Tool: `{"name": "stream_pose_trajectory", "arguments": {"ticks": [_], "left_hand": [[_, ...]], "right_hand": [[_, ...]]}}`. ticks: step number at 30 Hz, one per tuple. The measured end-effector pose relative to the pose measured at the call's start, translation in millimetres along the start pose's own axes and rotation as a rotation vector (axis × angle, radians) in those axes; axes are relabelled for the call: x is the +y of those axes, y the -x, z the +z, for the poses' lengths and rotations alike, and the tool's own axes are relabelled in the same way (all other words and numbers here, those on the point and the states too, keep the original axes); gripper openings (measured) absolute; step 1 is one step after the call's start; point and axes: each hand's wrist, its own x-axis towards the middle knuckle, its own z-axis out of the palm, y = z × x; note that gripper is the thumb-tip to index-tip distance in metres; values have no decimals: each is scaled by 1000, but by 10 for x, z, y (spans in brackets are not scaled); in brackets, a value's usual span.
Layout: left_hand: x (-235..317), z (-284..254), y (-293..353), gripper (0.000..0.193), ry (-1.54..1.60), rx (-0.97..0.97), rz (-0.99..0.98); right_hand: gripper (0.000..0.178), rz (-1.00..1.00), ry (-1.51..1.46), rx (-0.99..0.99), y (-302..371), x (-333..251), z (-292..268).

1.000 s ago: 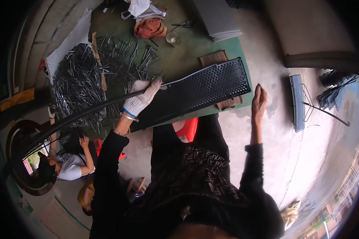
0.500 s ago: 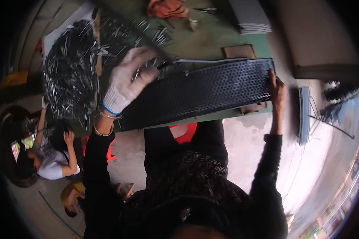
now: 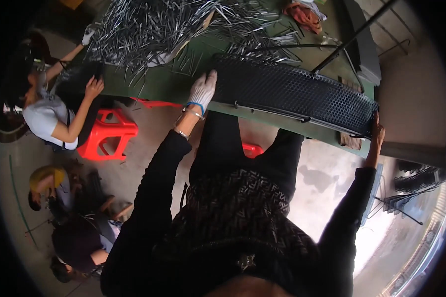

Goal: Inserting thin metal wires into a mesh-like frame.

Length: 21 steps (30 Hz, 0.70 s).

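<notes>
Black mesh panel (image 3: 292, 89), long and narrow, lies along the near edge of the green table (image 3: 158, 85), in front of me, slanting lower toward the right. My gloved left hand (image 3: 203, 90) is at its left end, fingers close together; my bare right hand (image 3: 376, 133) is against its right end, fingers nearly straight. I can't tell how firmly either closes. It looks stiff, fairly light for its length, perhaps slick; both short ends seem the best holds, keeping it level.

Holds both dark-sleeved arms (image 3: 156, 171) forward, spread apart; has gloved left hand (image 3: 203, 90) near middle, bare right hand (image 3: 376, 133) farther out.
</notes>
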Motion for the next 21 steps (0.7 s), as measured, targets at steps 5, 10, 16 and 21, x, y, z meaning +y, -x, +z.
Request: {"name": "stream_pose_trajectory", "arguments": {"ticks": [5,10,16,21], "left_hand": [[-167,-164,8,29,-144,283,483],[-133,-182,-135,60,65,134,60],[-603,183,-389,50,283,51,-59],[-359,87,-250,38,-56,-263,206]], "right_hand": [[83,233,-310,-4,62,-822,-212],[95,301,-233,100,216,-1100,-417],[75,384,-42,84,374,-1490,-467],[53,347,267,224,550,-1531,-653]]}}
